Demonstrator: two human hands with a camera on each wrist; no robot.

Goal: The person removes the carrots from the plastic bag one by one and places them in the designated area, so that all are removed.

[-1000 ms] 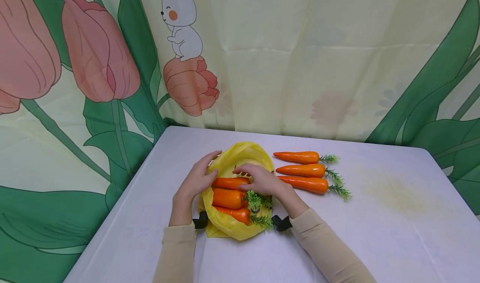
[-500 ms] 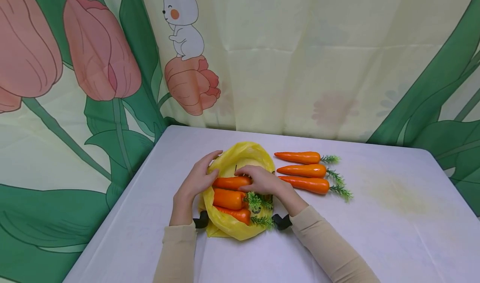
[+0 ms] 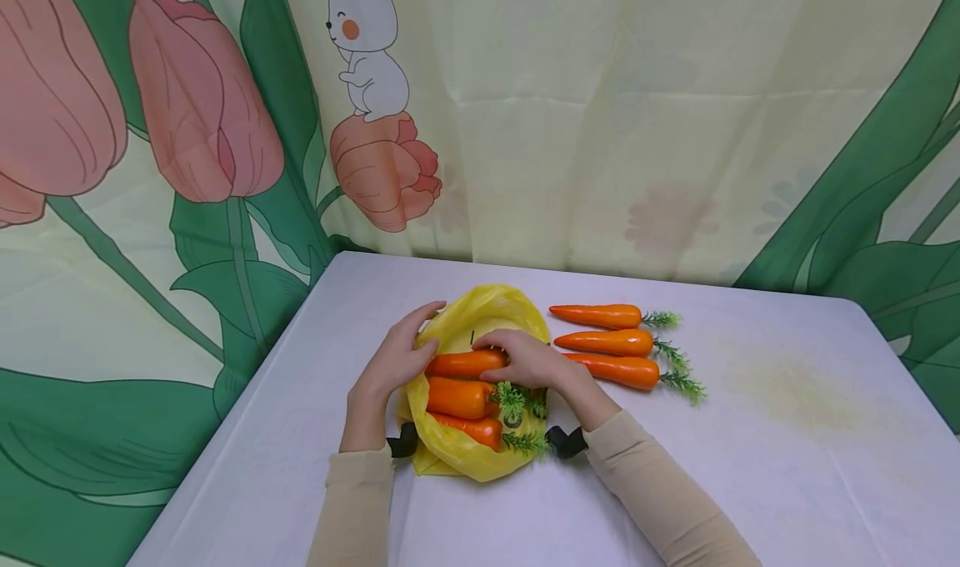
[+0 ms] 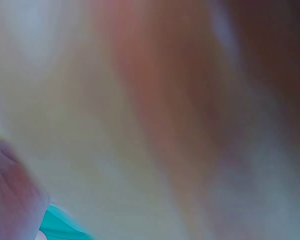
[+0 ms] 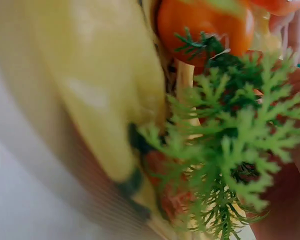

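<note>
A yellow plastic bag (image 3: 480, 465) lies open on the table in the head view, with several orange toy carrots inside. My left hand (image 3: 393, 354) holds the bag's left rim, thumb on the inner side and fingers outside. My right hand (image 3: 525, 358) reaches into the mouth and grips the thick end of the uppermost carrot (image 3: 457, 364). Below it lie a thicker carrot (image 3: 459, 398) and another carrot (image 3: 480, 430). In the right wrist view, green leaves (image 5: 235, 140) cover part of the palm and an orange carrot end (image 5: 205, 27). The left wrist view is mostly blur.
Right of the bag, three carrots lie in a row on the white table (image 3: 750, 484): a far carrot (image 3: 600, 315), a middle carrot (image 3: 607, 342) and a near carrot (image 3: 618, 370), leaves pointing right. A printed curtain (image 3: 555, 133) hangs behind the table.
The right hand's fingers have come down around the uppermost carrot, which has shifted slightly to the right. The left hand stays at the bag's rim.
</note>
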